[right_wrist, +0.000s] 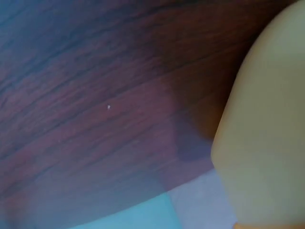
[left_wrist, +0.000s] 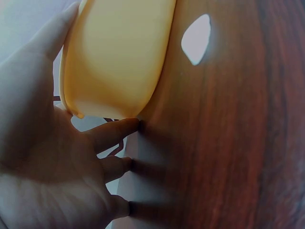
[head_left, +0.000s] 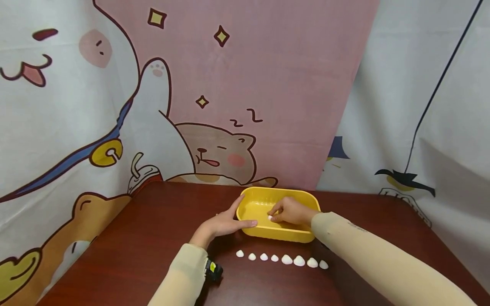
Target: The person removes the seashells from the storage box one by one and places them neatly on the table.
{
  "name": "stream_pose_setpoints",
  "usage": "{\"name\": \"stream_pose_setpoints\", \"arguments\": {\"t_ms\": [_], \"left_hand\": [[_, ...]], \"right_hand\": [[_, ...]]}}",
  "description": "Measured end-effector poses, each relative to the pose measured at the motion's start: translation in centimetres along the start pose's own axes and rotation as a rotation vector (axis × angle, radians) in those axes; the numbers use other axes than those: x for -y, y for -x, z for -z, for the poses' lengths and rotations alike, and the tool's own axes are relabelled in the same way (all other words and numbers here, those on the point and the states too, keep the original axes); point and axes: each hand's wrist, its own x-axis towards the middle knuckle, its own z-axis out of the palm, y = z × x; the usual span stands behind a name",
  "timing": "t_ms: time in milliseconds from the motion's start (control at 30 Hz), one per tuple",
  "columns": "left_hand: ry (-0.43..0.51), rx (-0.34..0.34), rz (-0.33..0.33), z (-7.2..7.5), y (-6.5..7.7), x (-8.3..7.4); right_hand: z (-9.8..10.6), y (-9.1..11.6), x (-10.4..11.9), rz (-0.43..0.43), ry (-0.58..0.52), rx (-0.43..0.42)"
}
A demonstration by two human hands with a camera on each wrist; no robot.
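A yellow plastic basin (head_left: 283,234) stands on the dark red-brown table. My left hand (head_left: 221,224) holds its left end, thumb over the front rim and another finger along the outside. In the left wrist view, the lower fingers (left_wrist: 116,167) of that hand spread with their tips at the tabletop. Inside the basin, my right hand (head_left: 292,211) pinches a small white shell (head_left: 270,217) between thumb and fingertips, low over the floor. Several white shells (head_left: 287,259) lie in a row before the basin; one shell (left_wrist: 196,39) shows in the left wrist view.
The wooden table (head_left: 153,250) runs back to a cloth (head_left: 291,85) printed with cartoon animals. A dark device (head_left: 214,270) is strapped at the left wrist. The right wrist view shows mostly tabletop and the basin's outer wall (right_wrist: 267,129).
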Motion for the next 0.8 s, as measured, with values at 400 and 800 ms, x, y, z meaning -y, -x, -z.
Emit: {"name": "stream_pose_setpoints", "arguments": {"t_ms": [400,800], "left_hand": [[0.001,0.003,0.002,-0.14,0.11,0.17],[0.003,-0.003,0.005,0.01,0.08,-0.05]], "right_hand": [[-0.35,0.42,0.47,-0.065,-0.068,-0.013],[-0.24,0.25,0.53,-0.051,-0.074,-0.007]]}}
